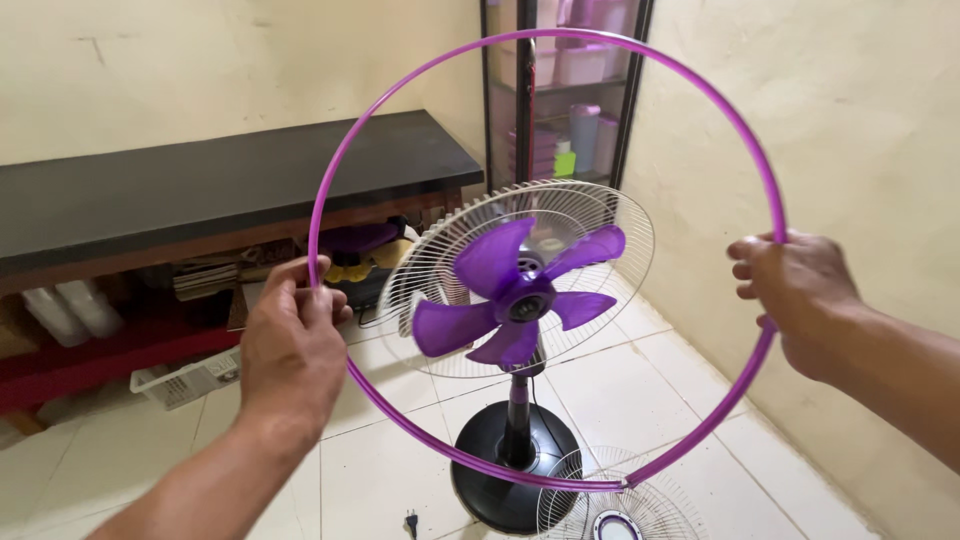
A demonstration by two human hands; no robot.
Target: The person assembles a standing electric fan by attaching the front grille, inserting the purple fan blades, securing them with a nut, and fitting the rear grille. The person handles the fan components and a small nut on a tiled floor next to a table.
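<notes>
I hold a large thin purple ring (600, 40) upright in front of me with both hands. My left hand (292, 345) grips its left side and my right hand (800, 295) grips its right side. Seen through the ring is a standing fan with purple blades (520, 292), a white wire rear guard (610, 215) behind them, a purple-and-black pole and a round black base (480, 460) on the tiled floor. The fan's front is uncovered. A second white wire guard (620, 500) with a purple centre lies on the floor by the base.
A long black-topped bench (200, 180) runs along the left wall with clutter and a white basket (185, 380) beneath it. A dark-framed glass cabinet (565, 90) holding purple containers stands in the corner. A black plug (410, 520) lies on the white tiles. The wall is close on the right.
</notes>
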